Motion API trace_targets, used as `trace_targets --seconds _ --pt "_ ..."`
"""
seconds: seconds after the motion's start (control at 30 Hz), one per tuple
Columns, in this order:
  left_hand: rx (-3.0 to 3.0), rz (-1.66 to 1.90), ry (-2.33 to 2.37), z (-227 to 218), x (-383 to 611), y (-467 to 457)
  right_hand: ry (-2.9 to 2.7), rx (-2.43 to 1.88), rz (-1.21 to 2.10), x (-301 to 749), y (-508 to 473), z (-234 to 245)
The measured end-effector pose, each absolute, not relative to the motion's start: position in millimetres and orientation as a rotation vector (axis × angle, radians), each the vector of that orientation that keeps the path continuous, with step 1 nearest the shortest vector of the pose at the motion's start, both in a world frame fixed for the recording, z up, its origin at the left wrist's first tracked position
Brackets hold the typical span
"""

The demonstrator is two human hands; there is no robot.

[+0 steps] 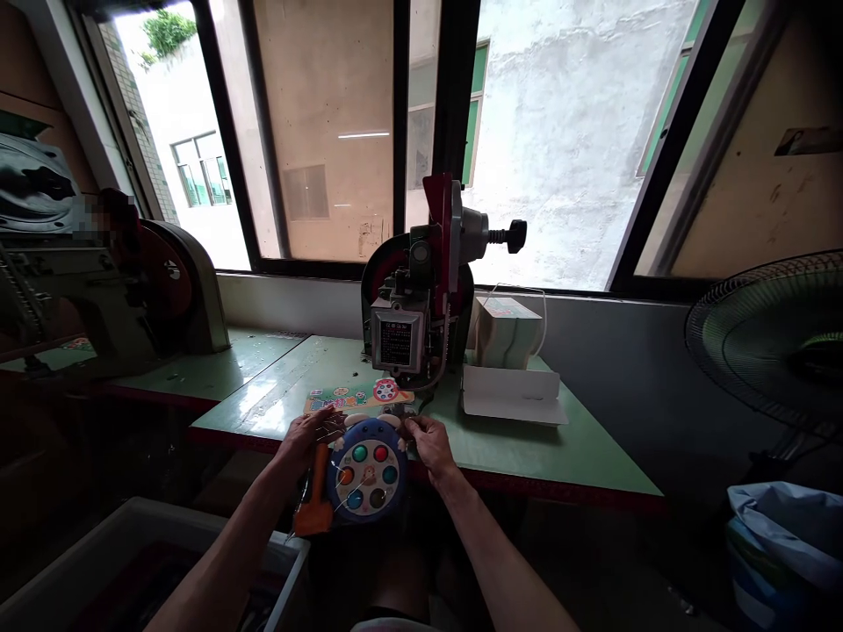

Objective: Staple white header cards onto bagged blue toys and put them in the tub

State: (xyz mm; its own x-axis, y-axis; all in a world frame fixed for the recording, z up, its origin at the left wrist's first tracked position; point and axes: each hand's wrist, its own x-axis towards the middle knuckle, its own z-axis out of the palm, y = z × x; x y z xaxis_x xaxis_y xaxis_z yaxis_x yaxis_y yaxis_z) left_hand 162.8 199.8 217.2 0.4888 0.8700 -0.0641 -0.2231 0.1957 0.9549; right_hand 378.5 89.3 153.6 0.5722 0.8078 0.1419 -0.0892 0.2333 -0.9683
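Note:
A round blue toy [367,471] with coloured buttons sits at the near edge of the green table [559,456], on a printed card [352,399]. An orange toy hammer [316,502] lies along its left side. My left hand [308,436] grips the toy's upper left edge, fingers curled. My right hand [428,441] pinches its upper right edge, just below the head of the small red and grey press machine [418,307].
A stack of printed cards [507,332] and a white folded card [510,395] lie right of the machine. A second machine [118,290] stands at the left. A grey bin [132,562] sits below left, a fan [777,338] at right, a blue bag [783,535] beneath it.

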Motion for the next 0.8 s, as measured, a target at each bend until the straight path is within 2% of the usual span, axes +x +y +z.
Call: trace_targets --seconds 0.5,0.63,0.8 --pt "0.952 0.867 0.665 217.9 155.1 194.8 -0.755 -1.187 0.696 375.8 98.3 159.7" --pt "0.831 0.901 0.670 189.2 144.1 183.4 -0.784 -1.180 0.778 365.7 81.4 169.4" --pt "0.672 0.819 0.742 119.9 102.0 122.1 -0.943 -1.324 0.847 331.8 34.2 152.0"
